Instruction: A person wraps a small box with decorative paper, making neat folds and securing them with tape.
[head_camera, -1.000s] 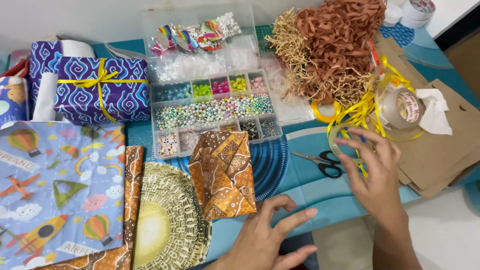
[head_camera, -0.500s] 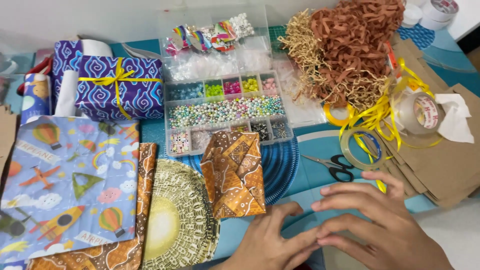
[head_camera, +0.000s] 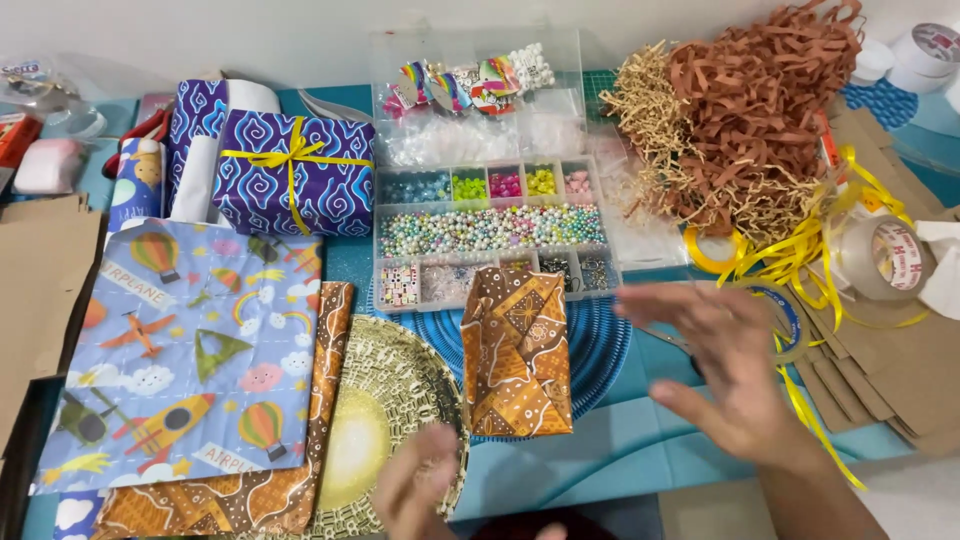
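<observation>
A small box wrapped in brown patterned paper (head_camera: 518, 350) lies on a round blue mat (head_camera: 600, 340) in the middle. My right hand (head_camera: 730, 370) hovers just right of it, fingers spread, blurred, holding nothing. My left hand (head_camera: 420, 490) is low at the bottom edge over a round gold placemat (head_camera: 385, 430); it is blurred, its fingers loosely apart, and it holds nothing. Behind the box sits a clear bead organiser (head_camera: 490, 215) with coloured beads.
A purple gift with a yellow ribbon (head_camera: 295, 170) stands at the back left. Blue aeroplane-print wrapping paper (head_camera: 180, 350) and a brown patterned strip (head_camera: 330, 340) lie left. Brown shredded paper (head_camera: 760, 100), a tape roll (head_camera: 885, 255), yellow ribbon (head_camera: 810, 260) and brown paper bags (head_camera: 900, 370) fill the right.
My right hand has lifted away from my left hand and moved up and right, fingers spreading. My left hand has drawn back toward the bottom edge. The view has shifted slightly.
</observation>
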